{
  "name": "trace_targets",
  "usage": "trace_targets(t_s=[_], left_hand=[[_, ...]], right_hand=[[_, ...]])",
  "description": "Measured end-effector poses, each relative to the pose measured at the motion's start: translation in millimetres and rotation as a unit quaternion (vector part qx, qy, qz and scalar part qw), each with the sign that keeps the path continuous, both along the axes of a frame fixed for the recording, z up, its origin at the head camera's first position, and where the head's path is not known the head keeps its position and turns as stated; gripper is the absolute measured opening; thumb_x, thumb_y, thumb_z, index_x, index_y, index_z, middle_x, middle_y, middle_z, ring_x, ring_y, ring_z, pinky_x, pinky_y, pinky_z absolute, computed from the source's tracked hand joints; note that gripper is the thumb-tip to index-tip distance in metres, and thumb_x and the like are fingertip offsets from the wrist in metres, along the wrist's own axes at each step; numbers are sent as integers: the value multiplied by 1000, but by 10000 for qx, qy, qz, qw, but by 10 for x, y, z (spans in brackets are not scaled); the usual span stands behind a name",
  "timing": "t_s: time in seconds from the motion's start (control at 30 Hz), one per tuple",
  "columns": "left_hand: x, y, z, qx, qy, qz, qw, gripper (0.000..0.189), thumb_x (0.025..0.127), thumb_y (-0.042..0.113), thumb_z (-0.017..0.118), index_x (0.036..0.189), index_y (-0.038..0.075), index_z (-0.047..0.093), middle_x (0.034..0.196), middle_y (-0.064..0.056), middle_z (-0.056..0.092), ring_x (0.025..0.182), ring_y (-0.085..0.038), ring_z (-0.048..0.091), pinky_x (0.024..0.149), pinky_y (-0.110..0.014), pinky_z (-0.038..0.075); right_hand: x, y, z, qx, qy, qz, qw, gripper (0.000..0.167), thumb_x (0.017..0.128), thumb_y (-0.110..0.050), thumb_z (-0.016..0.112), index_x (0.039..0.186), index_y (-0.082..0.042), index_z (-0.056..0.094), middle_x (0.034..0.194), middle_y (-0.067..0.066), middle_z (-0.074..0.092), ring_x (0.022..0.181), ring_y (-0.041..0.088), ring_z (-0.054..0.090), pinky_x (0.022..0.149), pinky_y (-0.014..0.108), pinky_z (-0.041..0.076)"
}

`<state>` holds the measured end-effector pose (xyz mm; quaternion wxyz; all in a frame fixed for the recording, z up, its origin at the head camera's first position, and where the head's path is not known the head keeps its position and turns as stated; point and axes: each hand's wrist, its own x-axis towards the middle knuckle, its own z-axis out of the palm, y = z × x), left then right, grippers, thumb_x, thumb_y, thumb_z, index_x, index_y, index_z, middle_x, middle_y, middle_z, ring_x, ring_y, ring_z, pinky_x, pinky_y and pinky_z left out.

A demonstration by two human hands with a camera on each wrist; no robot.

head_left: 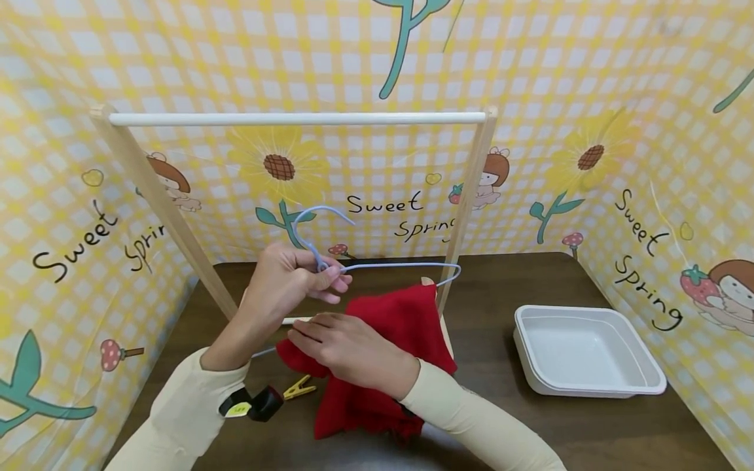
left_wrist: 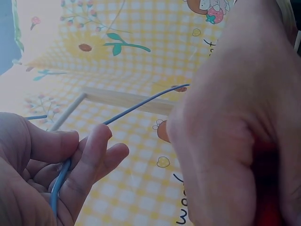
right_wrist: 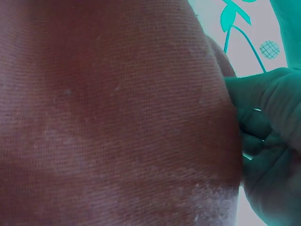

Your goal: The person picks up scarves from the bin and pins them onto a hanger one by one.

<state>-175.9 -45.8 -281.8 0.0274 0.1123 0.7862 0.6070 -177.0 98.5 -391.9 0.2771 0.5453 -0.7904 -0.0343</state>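
My left hand (head_left: 294, 278) pinches a light-blue wire clothes hanger (head_left: 400, 265) at the base of its hook. The hanger is tilted, its hook up and one end out to the right. Below the left hand, my right hand (head_left: 353, 350) grips a red cloth (head_left: 394, 307) that hangs over the lower part of the hanger and has a ragged lower edge. The left wrist view shows the thumb and fingers around the hanger wire (left_wrist: 141, 103). In the right wrist view, the cloth (right_wrist: 117, 113) fills most of the picture, hiding much of the grip.
Behind the hands stands a wooden rack with a white top bar (head_left: 300, 119). A yellow clothespin (head_left: 299, 388) lies on the dark table (head_left: 489, 418) left of the cloth. At right sits a white plastic tub (head_left: 589, 386). Yellow checked fabric (head_left: 530, 78) surrounds the table.
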Motion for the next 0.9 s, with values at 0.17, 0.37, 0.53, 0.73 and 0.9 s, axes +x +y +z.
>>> trace_targets(t_s=[0.17,0.37,0.53,0.73,0.9], left_hand=[[0,12,-29,88,-21,-129,9999,18,94,5,71,92,-12,75,83,-12,77,76,-20,78,70,-35,65],[15,21,-48,205,45,-218,9995,18,93,3,72,93,-15,73,84,-14,76,76,-18,78,69,-34,65],[16,48,-42,248,-17,-225,9994,18,92,2,72,94,-15,73,83,-13,76,76,-18,78,69,-35,65],[2,76,-61,332,-257,-228,9989,20,92,5,73,95,-15,73,76,-9,76,74,-19,78,70,-33,64],[-4,96,-76,412,-329,-292,9982,19,93,5,71,98,-14,72,79,-10,77,75,-20,78,74,-34,64]], right_hand=[[19,-2,-23,-212,-182,11,9996,37,90,-4,64,125,-17,71,120,-7,72,107,9,67,91,20,56],[13,6,-48,-1161,-843,251,9893,28,87,-2,72,112,-14,75,107,-7,76,100,8,68,78,13,56],[-8,16,13,-2283,-1467,462,9614,20,86,-4,79,105,-9,76,93,-3,77,83,6,67,67,6,49],[-17,33,94,-3218,-1875,181,9279,29,82,-7,84,110,-2,78,104,7,79,96,14,74,89,16,57],[9,-17,91,-3919,-2290,-109,8910,29,82,-5,83,111,-1,78,102,9,79,94,16,76,89,19,58]])
